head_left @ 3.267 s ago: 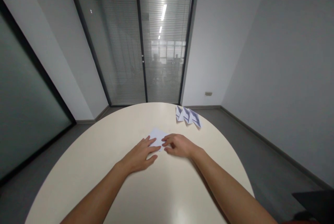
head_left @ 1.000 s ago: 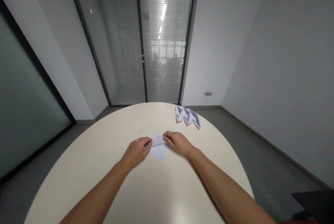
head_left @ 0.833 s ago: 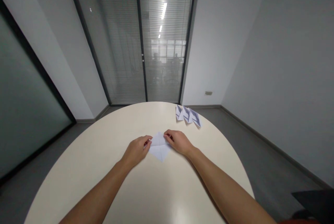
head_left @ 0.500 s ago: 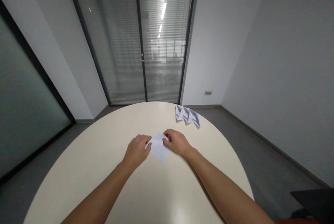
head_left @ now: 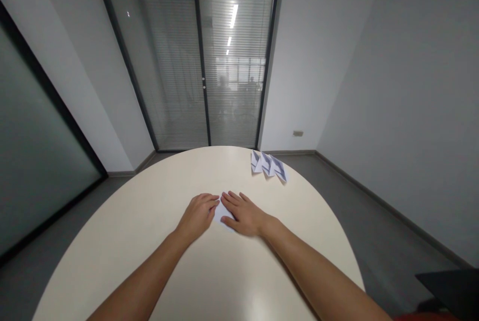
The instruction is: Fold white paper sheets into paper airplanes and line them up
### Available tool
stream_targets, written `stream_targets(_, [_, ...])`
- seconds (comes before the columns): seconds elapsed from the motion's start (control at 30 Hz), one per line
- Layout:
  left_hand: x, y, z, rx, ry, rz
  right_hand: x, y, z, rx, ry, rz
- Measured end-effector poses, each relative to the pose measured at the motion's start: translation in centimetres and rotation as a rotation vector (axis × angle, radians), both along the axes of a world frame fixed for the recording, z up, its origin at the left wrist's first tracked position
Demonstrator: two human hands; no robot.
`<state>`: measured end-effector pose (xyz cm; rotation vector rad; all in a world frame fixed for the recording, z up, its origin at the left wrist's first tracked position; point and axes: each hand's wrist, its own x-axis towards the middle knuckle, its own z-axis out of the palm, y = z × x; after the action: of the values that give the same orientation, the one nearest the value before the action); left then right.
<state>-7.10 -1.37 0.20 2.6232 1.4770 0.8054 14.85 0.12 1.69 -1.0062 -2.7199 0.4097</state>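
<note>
A white folded sheet of paper (head_left: 222, 215) lies on the table between my two hands, mostly covered. At its left edge is my left hand (head_left: 199, 212), its thumb and fingers drawn together on the paper's edge. My right hand (head_left: 243, 214) lies flat over the paper's right part, with the fingers stretched out and the thumb apart. The paper's right corner is hidden beneath that palm.
Three folded white paper pieces (head_left: 267, 165) stand in a row near the table's far right edge. The table (head_left: 142, 226) is round and cream-coloured. A dark object (head_left: 452, 286) shows at the lower right, beyond the table.
My right hand has let go of the paper's right corner and now lies spread flat on it, further left. The paper's right side looks folded over. My left hand has barely moved.
</note>
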Motion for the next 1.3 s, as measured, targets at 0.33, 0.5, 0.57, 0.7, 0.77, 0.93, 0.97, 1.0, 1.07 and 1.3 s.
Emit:
stream_targets(0.33, [0.2, -0.9, 0.8, 0.026, 0.069, -0.004, 1.0, 0.5, 0.0, -0.146, -0.100, -0.166])
stream_targets(0.5, [-0.6, -1.1, 0.6, 0.026, 0.090, -0.142, 1.5, 0.7, -0.2, -0.120, -0.116, -0.198])
stream_targets(0.57, [-0.8, -1.3, 0.8, -0.003, 0.108, -0.206, 1.6, 0.6, 0.0, -0.100, -0.122, -0.160])
stream_targets(0.7, [-0.8, -1.8, 1.1, -0.053, 0.126, -0.236, 1.7, 0.6, 0.4, -0.079, -0.111, -0.100])
stream_targets(0.77, [-0.7, -1.9, 1.0, -0.061, 0.141, -0.210, 1.8, 0.7, 0.4, -0.076, -0.116, -0.109])
stream_targets(0.93, [-1.0, -1.5, 0.0, -0.067, 0.172, -0.163, 2.4, 1.5, -0.3, -0.096, -0.157, -0.224])
stream_targets(0.97, [-1.2, -1.4, -0.2, -0.065, 0.169, -0.158, 2.6, 1.6, -0.5, -0.088, -0.157, -0.245])
stream_targets(1.0, [-1.3, -1.4, -0.4, -0.064, 0.167, -0.152, 2.7, 1.8, -0.8, -0.063, -0.147, -0.255])
stream_targets(1.07, [-1.4, -1.4, -0.5, -0.065, 0.169, -0.134, 3.0, 2.2, -1.2, 0.030, -0.099, -0.228])
stream_targets(1.3, [-1.6, -1.8, 0.0, -0.106, 0.174, -0.115, 2.7, 2.8, -1.3, 0.230, 0.111, -0.127])
